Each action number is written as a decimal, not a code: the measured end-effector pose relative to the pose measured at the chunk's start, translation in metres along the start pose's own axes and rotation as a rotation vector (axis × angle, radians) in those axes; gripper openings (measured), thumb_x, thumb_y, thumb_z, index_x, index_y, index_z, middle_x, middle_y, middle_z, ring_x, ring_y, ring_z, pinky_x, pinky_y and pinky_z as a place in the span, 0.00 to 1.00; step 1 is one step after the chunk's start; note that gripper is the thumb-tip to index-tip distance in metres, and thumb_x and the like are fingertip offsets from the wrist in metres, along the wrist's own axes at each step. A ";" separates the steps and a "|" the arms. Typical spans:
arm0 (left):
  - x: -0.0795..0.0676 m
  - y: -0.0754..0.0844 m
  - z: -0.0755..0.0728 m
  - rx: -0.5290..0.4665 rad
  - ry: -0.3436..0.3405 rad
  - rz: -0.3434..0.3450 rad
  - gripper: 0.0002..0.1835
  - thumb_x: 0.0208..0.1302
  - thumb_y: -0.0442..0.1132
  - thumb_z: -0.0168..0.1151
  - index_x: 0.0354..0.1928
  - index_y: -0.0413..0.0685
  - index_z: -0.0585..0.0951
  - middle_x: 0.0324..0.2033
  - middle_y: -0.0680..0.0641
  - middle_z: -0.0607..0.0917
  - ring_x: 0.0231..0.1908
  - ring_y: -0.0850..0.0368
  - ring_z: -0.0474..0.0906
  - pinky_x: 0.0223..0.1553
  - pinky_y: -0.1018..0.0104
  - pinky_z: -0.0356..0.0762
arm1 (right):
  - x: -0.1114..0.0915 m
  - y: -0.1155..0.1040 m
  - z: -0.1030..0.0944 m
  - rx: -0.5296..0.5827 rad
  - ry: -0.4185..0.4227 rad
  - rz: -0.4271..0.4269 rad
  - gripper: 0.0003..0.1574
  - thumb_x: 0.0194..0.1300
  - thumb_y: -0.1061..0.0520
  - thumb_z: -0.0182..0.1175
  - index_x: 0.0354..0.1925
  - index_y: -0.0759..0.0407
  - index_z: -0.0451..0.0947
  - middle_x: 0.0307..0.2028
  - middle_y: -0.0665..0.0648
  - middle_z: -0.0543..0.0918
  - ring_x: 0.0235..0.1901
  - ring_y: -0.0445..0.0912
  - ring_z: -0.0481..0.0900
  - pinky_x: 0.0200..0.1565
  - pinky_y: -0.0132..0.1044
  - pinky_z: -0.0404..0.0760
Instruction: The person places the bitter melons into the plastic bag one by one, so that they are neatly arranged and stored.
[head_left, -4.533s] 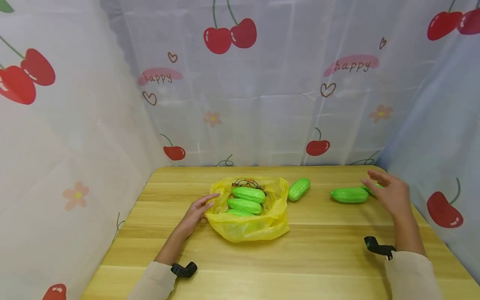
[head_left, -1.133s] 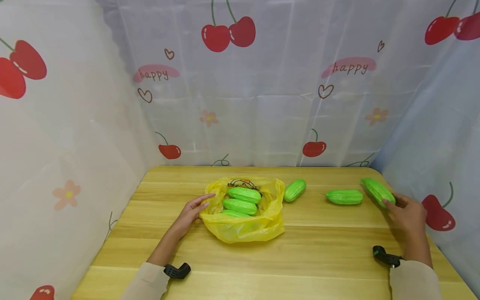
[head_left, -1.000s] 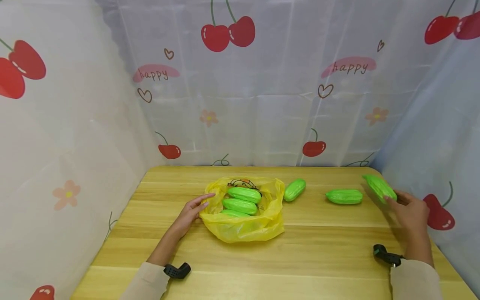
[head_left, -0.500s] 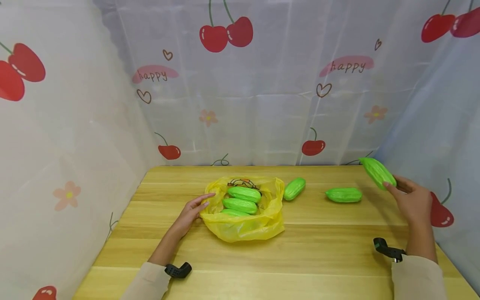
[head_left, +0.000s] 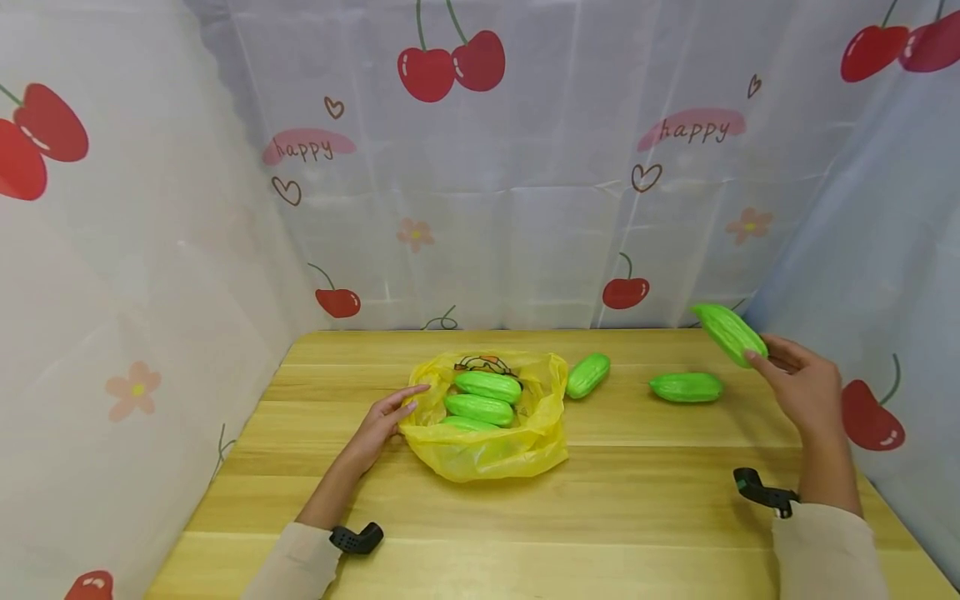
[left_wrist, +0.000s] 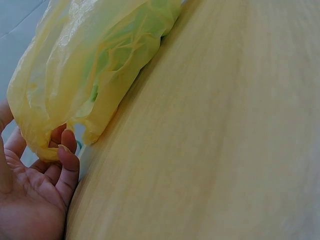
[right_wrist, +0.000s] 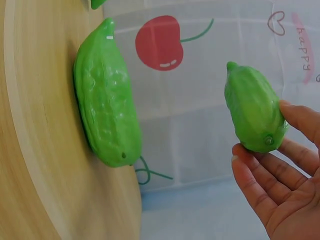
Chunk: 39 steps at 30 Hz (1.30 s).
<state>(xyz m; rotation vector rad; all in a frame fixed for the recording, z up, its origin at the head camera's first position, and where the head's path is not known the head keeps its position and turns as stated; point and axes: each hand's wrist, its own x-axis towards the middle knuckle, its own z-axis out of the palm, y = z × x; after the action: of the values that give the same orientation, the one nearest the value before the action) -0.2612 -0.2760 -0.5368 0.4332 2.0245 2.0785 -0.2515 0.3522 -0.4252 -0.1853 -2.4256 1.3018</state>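
Observation:
My right hand point(head_left: 797, 385) pinches one end of a green gourd point(head_left: 728, 333) and holds it in the air above the table's far right corner; in the right wrist view that gourd point(right_wrist: 254, 109) sits at my fingertips point(right_wrist: 250, 170). My left hand point(head_left: 384, 421) rests on the table with its fingers holding the left rim of a yellow plastic bag point(head_left: 487, 446). Three green gourds point(head_left: 480, 407) lie inside the bag. In the left wrist view my fingers point(left_wrist: 64, 150) hold the bag point(left_wrist: 90, 70) edge.
Two more green gourds lie on the wooden table point(head_left: 600, 500): one point(head_left: 588, 375) just right of the bag, another point(head_left: 686, 387) further right, also seen lying on the wood point(right_wrist: 106, 97). Cherry-print curtains point(head_left: 525, 167) close in the back and both sides.
My right hand has picked the far-right gourd up off the table and carried it upward and slightly left. The left hand and bag have stayed put.

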 end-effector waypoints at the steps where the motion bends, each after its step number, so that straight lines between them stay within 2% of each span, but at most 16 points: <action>1: 0.000 0.000 0.000 0.000 -0.001 0.000 0.26 0.80 0.46 0.52 0.74 0.46 0.70 0.76 0.44 0.61 0.57 0.52 0.79 0.49 0.61 0.83 | 0.000 -0.001 0.001 0.001 -0.004 -0.011 0.40 0.69 0.41 0.65 0.71 0.59 0.71 0.42 0.25 0.77 0.39 0.18 0.71 0.36 0.15 0.72; 6: 0.000 0.000 0.000 -0.004 0.000 -0.003 0.26 0.79 0.46 0.52 0.74 0.46 0.70 0.76 0.44 0.61 0.56 0.53 0.80 0.48 0.61 0.83 | -0.001 -0.007 0.005 0.012 -0.017 -0.065 0.38 0.70 0.43 0.65 0.72 0.54 0.71 0.48 0.31 0.79 0.41 0.19 0.71 0.38 0.15 0.73; 13: 0.000 -0.001 -0.001 -0.012 -0.006 0.001 0.26 0.80 0.46 0.52 0.74 0.45 0.69 0.76 0.43 0.61 0.55 0.55 0.81 0.48 0.61 0.84 | -0.004 -0.014 0.010 0.015 -0.045 -0.079 0.39 0.70 0.42 0.64 0.70 0.60 0.72 0.45 0.26 0.77 0.41 0.21 0.72 0.38 0.16 0.72; 24: 0.000 0.000 0.000 -0.024 0.001 0.000 0.27 0.79 0.46 0.52 0.74 0.45 0.69 0.76 0.43 0.60 0.52 0.55 0.82 0.46 0.62 0.84 | -0.006 -0.031 0.014 -0.038 -0.048 -0.142 0.37 0.70 0.42 0.65 0.69 0.59 0.74 0.47 0.30 0.80 0.41 0.20 0.71 0.38 0.17 0.72; 31: -0.002 -0.002 -0.002 -0.034 -0.004 -0.006 0.26 0.80 0.45 0.51 0.74 0.44 0.68 0.75 0.41 0.61 0.52 0.53 0.83 0.46 0.61 0.84 | -0.008 -0.042 0.023 -0.018 -0.051 -0.194 0.35 0.69 0.44 0.66 0.67 0.60 0.76 0.43 0.25 0.77 0.41 0.21 0.74 0.39 0.14 0.72; 39: 0.000 -0.001 -0.002 -0.037 -0.017 0.006 0.26 0.80 0.44 0.50 0.75 0.44 0.68 0.76 0.41 0.60 0.54 0.54 0.82 0.47 0.60 0.84 | -0.012 -0.049 0.027 -0.026 -0.067 -0.212 0.34 0.70 0.44 0.65 0.67 0.59 0.76 0.44 0.27 0.77 0.42 0.21 0.73 0.40 0.14 0.71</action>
<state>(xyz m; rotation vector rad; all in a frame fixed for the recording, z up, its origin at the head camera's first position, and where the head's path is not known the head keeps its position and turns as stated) -0.2617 -0.2778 -0.5381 0.4493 1.9743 2.1044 -0.2479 0.3000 -0.4012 0.1082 -2.4404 1.1998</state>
